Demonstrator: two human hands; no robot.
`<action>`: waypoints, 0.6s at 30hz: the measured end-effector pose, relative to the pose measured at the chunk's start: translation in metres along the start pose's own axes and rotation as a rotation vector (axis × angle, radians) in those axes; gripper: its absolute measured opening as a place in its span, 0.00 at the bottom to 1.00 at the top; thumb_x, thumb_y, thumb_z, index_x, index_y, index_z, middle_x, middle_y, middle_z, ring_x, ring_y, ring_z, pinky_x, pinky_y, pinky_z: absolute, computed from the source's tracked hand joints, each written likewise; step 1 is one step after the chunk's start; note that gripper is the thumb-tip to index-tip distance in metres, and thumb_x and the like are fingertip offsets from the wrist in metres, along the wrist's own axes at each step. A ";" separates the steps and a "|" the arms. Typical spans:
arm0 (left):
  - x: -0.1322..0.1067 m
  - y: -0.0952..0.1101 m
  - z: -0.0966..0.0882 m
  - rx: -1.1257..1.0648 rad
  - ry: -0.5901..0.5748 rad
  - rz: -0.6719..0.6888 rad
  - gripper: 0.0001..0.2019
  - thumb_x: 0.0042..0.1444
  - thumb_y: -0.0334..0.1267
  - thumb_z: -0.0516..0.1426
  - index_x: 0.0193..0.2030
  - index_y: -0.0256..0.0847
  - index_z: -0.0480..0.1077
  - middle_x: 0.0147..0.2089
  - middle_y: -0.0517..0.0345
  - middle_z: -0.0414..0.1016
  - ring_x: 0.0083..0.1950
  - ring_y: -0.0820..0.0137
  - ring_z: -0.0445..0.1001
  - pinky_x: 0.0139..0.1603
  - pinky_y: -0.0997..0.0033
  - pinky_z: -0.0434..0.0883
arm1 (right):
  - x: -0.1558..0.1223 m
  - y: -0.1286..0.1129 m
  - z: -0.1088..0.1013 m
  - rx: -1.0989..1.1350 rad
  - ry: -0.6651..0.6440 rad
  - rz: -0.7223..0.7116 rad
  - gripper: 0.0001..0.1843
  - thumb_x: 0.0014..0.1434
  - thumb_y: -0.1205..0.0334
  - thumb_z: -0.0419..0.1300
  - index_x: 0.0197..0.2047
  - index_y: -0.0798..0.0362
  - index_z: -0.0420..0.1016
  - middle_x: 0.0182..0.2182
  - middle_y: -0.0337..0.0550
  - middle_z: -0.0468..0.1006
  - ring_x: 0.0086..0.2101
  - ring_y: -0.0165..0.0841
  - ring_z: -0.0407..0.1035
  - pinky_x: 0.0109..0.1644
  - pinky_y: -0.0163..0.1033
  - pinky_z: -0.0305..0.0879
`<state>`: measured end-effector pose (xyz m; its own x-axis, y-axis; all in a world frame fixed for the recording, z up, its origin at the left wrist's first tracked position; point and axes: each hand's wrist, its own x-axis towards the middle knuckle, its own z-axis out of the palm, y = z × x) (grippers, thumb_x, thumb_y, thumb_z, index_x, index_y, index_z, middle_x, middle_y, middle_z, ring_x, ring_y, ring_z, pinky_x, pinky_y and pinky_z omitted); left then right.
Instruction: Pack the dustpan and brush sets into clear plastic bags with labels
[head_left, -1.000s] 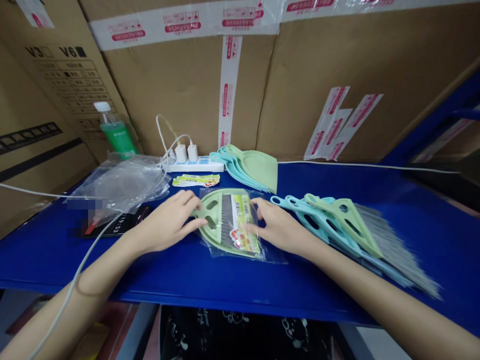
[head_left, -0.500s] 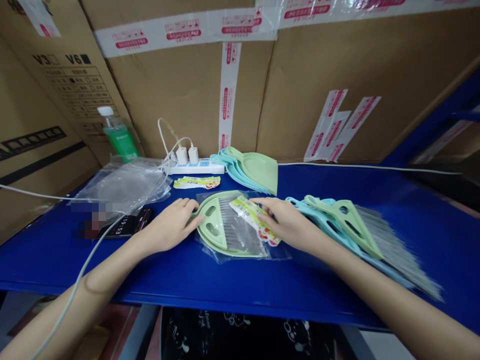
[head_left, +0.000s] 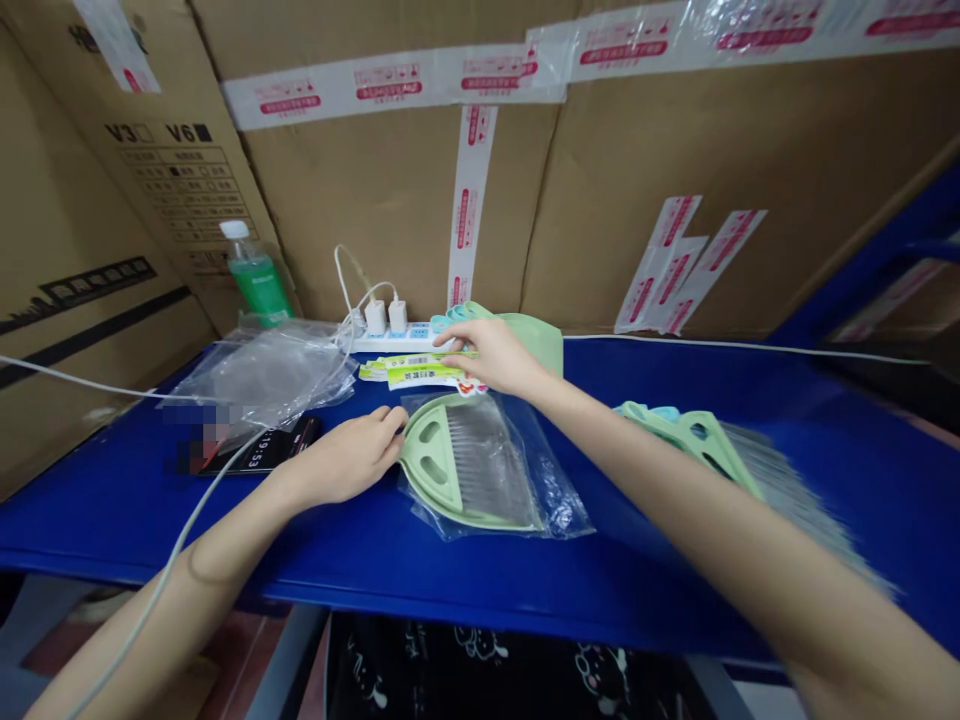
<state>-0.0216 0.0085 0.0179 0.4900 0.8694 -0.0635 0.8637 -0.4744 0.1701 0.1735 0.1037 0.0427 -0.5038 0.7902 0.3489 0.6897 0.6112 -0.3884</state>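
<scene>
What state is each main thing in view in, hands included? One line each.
Right hand, pinching a label card
Other cards, partly hidden
Green dustpan, lying flat
Brush, resting on that dustpan
Left hand, curled at that dustpan, grip unclear
Plastic bags, loosely piled
Phone, screen lit, partly covered
Bottle, capped, partly full
Power strip, adapters plugged in
Stacked dustpans, nested, partly hidden
Other brushes, piled, partly hidden
Cardboard, taped

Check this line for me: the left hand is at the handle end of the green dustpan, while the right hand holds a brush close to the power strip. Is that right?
Not quite: the right hand holds a printed card, not a brush, as the head view shows. The left hand is at the handle end of the green dustpan, and the right is close to the power strip.
</scene>
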 end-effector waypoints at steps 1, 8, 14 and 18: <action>0.000 0.000 0.000 0.005 -0.001 0.006 0.11 0.65 0.39 0.38 0.38 0.41 0.57 0.36 0.55 0.67 0.35 0.66 0.71 0.38 0.64 0.68 | 0.012 -0.001 0.008 -0.003 -0.006 0.017 0.12 0.55 0.70 0.62 0.44 0.53 0.79 0.36 0.42 0.81 0.38 0.34 0.73 0.45 0.40 0.65; 0.000 -0.002 0.001 0.043 0.008 0.010 0.09 0.64 0.37 0.39 0.36 0.41 0.56 0.36 0.55 0.66 0.33 0.67 0.70 0.37 0.64 0.67 | 0.052 0.004 0.050 -0.074 -0.084 0.097 0.09 0.54 0.70 0.65 0.39 0.52 0.79 0.31 0.42 0.80 0.35 0.36 0.75 0.37 0.37 0.66; -0.001 -0.001 0.003 0.109 0.037 0.014 0.09 0.64 0.36 0.39 0.35 0.42 0.57 0.34 0.56 0.67 0.32 0.67 0.70 0.35 0.66 0.67 | 0.048 0.009 0.055 -0.181 -0.083 0.046 0.09 0.50 0.69 0.67 0.37 0.53 0.78 0.37 0.51 0.78 0.43 0.45 0.72 0.42 0.43 0.65; -0.001 0.002 0.001 0.146 0.007 -0.049 0.09 0.63 0.37 0.40 0.36 0.41 0.59 0.34 0.54 0.69 0.34 0.64 0.72 0.36 0.64 0.68 | 0.041 0.008 0.042 -0.174 -0.064 -0.019 0.10 0.49 0.74 0.66 0.36 0.55 0.77 0.41 0.53 0.76 0.49 0.46 0.67 0.49 0.45 0.63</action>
<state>-0.0199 0.0065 0.0170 0.4461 0.8929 -0.0618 0.8950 -0.4456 0.0217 0.1368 0.1430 0.0180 -0.5458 0.7833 0.2974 0.7567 0.6133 -0.2267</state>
